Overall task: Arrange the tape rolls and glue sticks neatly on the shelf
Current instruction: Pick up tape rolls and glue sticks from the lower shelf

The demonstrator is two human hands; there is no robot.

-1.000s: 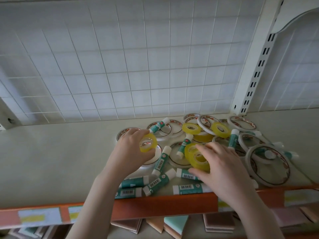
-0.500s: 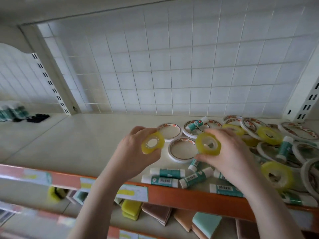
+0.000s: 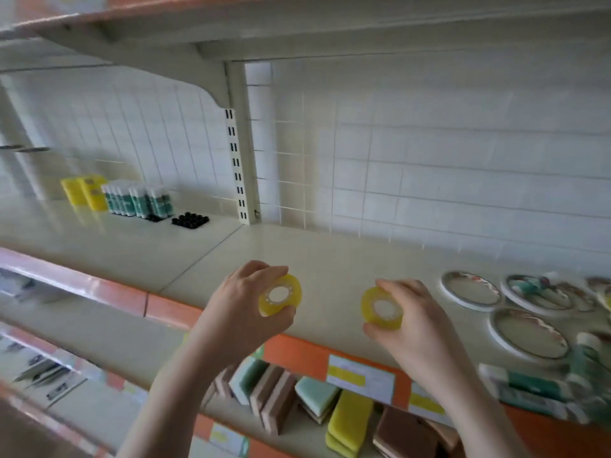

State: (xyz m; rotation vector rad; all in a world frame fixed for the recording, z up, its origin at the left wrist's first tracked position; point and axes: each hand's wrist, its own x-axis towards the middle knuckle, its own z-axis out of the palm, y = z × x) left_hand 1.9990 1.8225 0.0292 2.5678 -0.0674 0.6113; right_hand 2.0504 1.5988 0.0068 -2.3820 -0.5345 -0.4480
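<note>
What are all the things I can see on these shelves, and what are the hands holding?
Small tape rolls: two, yellow, one in each hand above the shelf's front edge.
Large tape rolls: at least four, white-rimmed, lying flat at the right.
Loose glue sticks: several, teal and white, blurred, lying at the far right.
Standing glue sticks: a neat group, teal and white, back left.
Yellow packs: two, left of the standing glue sticks.
Black tray: one, right of them.
Sponges: several, yellow, teal, brown, on the shelf below.
Shelf: cream, with an orange front strip.
Left hand: fingers grip one yellow roll.
Right hand: fingers grip the other.
</note>
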